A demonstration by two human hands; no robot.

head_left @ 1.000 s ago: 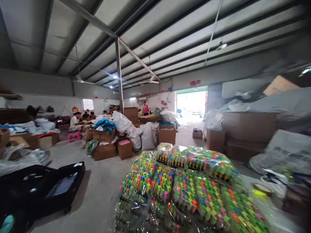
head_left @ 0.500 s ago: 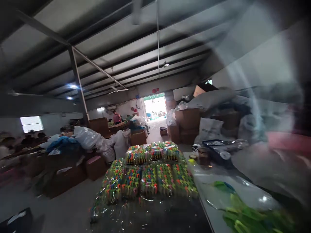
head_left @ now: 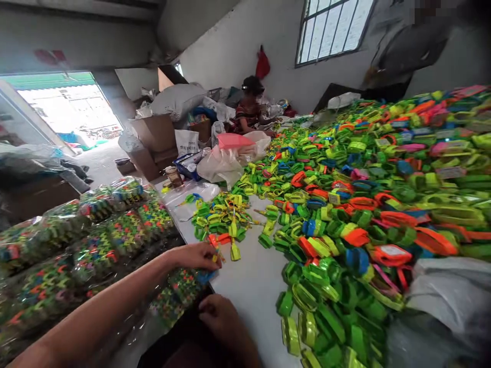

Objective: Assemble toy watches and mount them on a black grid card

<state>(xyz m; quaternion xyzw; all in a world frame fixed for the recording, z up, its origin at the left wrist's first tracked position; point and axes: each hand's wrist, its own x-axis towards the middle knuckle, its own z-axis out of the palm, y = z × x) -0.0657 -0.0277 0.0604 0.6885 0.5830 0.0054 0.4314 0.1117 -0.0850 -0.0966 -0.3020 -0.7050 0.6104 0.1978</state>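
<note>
My left hand (head_left: 197, 255) reaches over the table's left edge, its fingers pinched together. Small bits of orange and yellow show at the fingertips, too small to name. Just beyond it lies a small heap of yellow and green plastic pieces (head_left: 218, 209), with a yellow-green piece (head_left: 235, 251) near my fingers. My right hand (head_left: 220, 314) is low at the near edge of the white table (head_left: 253, 276), fingers curled in, nothing visible in them. To the right spreads a large pile of looped green, yellow, orange and blue pieces (head_left: 322, 204).
Clear-wrapped packs of multicoloured pieces (head_left: 123, 230) lie to the left, below table height. A co-worker (head_left: 249, 107) sits at the far end. Cartons (head_left: 153, 138), a brown cup (head_left: 173, 176) and a pink-topped plastic bag (head_left: 233, 153) stand beyond. A grey plastic bag (head_left: 452, 296) lies at right.
My view has swung right and down, from the hall and doorway to the table and its pile. Both my hands, out of view before, now show.
</note>
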